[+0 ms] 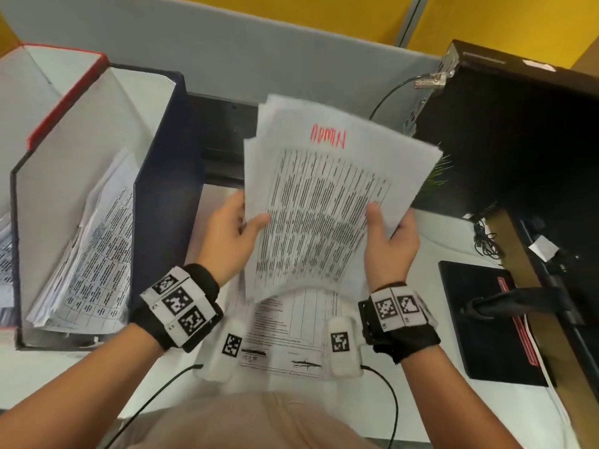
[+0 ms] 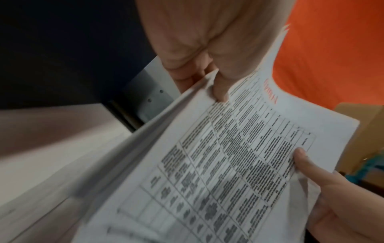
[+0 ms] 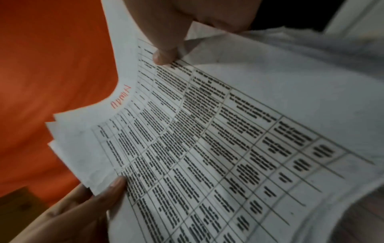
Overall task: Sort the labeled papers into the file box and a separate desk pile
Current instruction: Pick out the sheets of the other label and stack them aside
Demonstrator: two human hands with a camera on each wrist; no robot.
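Both hands hold up a stack of printed table sheets (image 1: 324,205) over the desk, its top sheet marked "ADMIN" in red (image 1: 328,139). My left hand (image 1: 240,228) pinches the stack's left edge, thumb on top. My right hand (image 1: 390,238) pinches the right edge the same way. The left wrist view shows the left thumb (image 2: 220,92) on the sheets (image 2: 218,164). The right thumb (image 3: 164,55) presses the page (image 3: 207,148) in the right wrist view. A navy file box (image 1: 162,189) at the left holds leaning papers (image 1: 87,254). One printed sheet (image 1: 285,335) lies flat under the stack.
A second file box with a red edge (image 1: 64,89) stands left of the navy one. A black computer case (image 1: 518,140) fills the right side, with cables (image 1: 486,238) and a black pad with a red stripe (image 1: 479,319) before it. A grey partition (image 1: 259,53) backs the desk.
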